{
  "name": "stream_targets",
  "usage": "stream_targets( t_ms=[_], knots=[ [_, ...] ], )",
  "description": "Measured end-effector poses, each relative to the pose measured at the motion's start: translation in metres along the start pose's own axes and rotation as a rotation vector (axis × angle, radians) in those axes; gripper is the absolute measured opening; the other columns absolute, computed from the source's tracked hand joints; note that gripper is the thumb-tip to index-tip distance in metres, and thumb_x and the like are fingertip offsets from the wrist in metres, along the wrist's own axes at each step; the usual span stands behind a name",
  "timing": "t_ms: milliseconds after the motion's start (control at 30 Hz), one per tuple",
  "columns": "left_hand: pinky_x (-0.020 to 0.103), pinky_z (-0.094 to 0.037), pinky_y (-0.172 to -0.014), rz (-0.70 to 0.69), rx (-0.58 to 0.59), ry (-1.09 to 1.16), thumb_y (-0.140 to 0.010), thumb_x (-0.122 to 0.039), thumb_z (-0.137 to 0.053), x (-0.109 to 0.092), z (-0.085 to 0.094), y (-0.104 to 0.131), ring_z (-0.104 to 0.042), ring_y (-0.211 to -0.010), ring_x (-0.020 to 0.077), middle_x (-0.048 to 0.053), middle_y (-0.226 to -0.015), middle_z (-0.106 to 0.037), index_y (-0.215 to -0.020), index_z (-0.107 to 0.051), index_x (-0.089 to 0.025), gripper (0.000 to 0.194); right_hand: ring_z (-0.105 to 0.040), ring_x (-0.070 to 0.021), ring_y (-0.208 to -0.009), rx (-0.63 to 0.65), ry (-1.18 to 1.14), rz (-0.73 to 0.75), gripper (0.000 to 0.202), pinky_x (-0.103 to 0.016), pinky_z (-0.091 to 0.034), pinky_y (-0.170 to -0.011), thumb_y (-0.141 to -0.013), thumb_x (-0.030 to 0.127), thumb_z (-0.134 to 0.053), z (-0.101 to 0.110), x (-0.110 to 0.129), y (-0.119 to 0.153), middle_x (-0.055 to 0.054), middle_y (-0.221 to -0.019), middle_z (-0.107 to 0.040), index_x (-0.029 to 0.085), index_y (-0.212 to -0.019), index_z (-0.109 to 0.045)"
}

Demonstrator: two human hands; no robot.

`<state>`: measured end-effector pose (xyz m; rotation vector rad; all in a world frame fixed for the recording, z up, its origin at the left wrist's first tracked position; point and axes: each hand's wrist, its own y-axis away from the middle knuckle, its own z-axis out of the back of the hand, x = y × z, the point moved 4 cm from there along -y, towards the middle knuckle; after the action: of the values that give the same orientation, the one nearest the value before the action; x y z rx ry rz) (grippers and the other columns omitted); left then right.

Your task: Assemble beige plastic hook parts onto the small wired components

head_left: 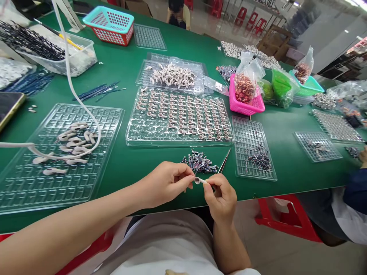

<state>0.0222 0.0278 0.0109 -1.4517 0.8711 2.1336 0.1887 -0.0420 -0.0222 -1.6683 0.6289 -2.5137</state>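
Note:
A white earbud shell (197,180) with a dark round opening is held between my two hands above the table's near edge. My left hand (169,183) pinches the rounded head end. The stem is gripped by the thumb and finger of my right hand (221,194). Just beyond them lies a pile of small dark parts with thin wires (199,162). Metal tweezers (224,160) point away from me, their near end hidden behind my right hand. Farther off, a clear tray (146,139) carries rows of earbud shells with round openings.
On the left, a clear tray (74,191) holds loose shells, with a white cable (70,76) across it. Behind the middle tray is a heap of white shells (174,75). A pink basket (248,109) and a tray of dark parts (255,152) stand right. A co-worker's sleeve (357,191) shows far right.

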Motion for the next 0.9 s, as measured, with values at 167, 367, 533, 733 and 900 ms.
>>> stream_targets(
  t_ms=[167, 367, 533, 733, 900],
  knots=[
    [0.025, -0.052, -0.063, -0.006, 0.015, 0.017, -0.094, -0.036, -0.05, -0.002, 0.001, 0.0, -0.066, -0.069, 0.0164, 0.004, -0.075, -0.07, -0.081, -0.065, -0.017, 0.028, -0.052, -0.0108, -0.063, -0.005, -0.005, -0.005, 0.008, -0.024, -0.044, -0.057, -0.089, 0.017, -0.061, 0.0, 0.0, 0.0, 0.002, -0.073, -0.058, 0.021, -0.081, -0.061],
    [0.027, -0.055, -0.064, 0.004, 0.009, 0.108, -0.094, -0.037, -0.05, -0.002, 0.004, 0.0, -0.063, -0.067, 0.0155, 0.004, -0.076, -0.069, -0.081, -0.063, -0.016, 0.028, -0.051, -0.0101, -0.061, -0.032, 0.0, -0.016, 0.009, -0.023, -0.041, -0.055, -0.089, 0.018, -0.06, 0.001, -0.002, 0.002, 0.002, -0.073, -0.058, 0.021, -0.081, -0.06],
    [0.026, -0.054, -0.063, -0.018, 0.001, 0.093, -0.095, -0.04, -0.049, -0.003, 0.008, 0.0, -0.064, -0.069, 0.0157, 0.006, -0.082, -0.071, -0.087, -0.065, -0.015, 0.032, -0.049, -0.0095, -0.06, -0.032, 0.007, -0.011, 0.01, -0.022, -0.04, -0.053, -0.09, 0.02, -0.06, 0.001, -0.003, 0.001, 0.003, -0.071, -0.055, 0.021, -0.081, -0.059],
    [0.022, -0.044, -0.057, -0.079, -0.059, -0.142, -0.09, -0.034, -0.057, -0.012, 0.001, 0.005, -0.061, -0.063, 0.0143, 0.003, -0.071, -0.071, -0.087, -0.07, -0.015, 0.022, -0.053, -0.0106, -0.06, 0.002, 0.051, 0.039, 0.008, -0.022, -0.044, -0.054, -0.09, 0.02, -0.061, 0.003, 0.0, 0.002, 0.002, -0.071, -0.058, 0.021, -0.082, -0.061],
    [0.023, -0.036, -0.052, -0.133, -0.163, -0.403, -0.089, -0.028, -0.058, -0.022, 0.012, 0.021, -0.056, -0.057, 0.0135, 0.002, -0.066, -0.068, -0.083, -0.071, -0.016, 0.018, -0.068, -0.0165, -0.071, 0.082, 0.067, 0.149, 0.007, -0.025, -0.056, -0.063, -0.089, 0.026, -0.064, 0.003, -0.002, 0.0, -0.003, -0.083, -0.071, 0.024, -0.093, -0.069]
  ],
)
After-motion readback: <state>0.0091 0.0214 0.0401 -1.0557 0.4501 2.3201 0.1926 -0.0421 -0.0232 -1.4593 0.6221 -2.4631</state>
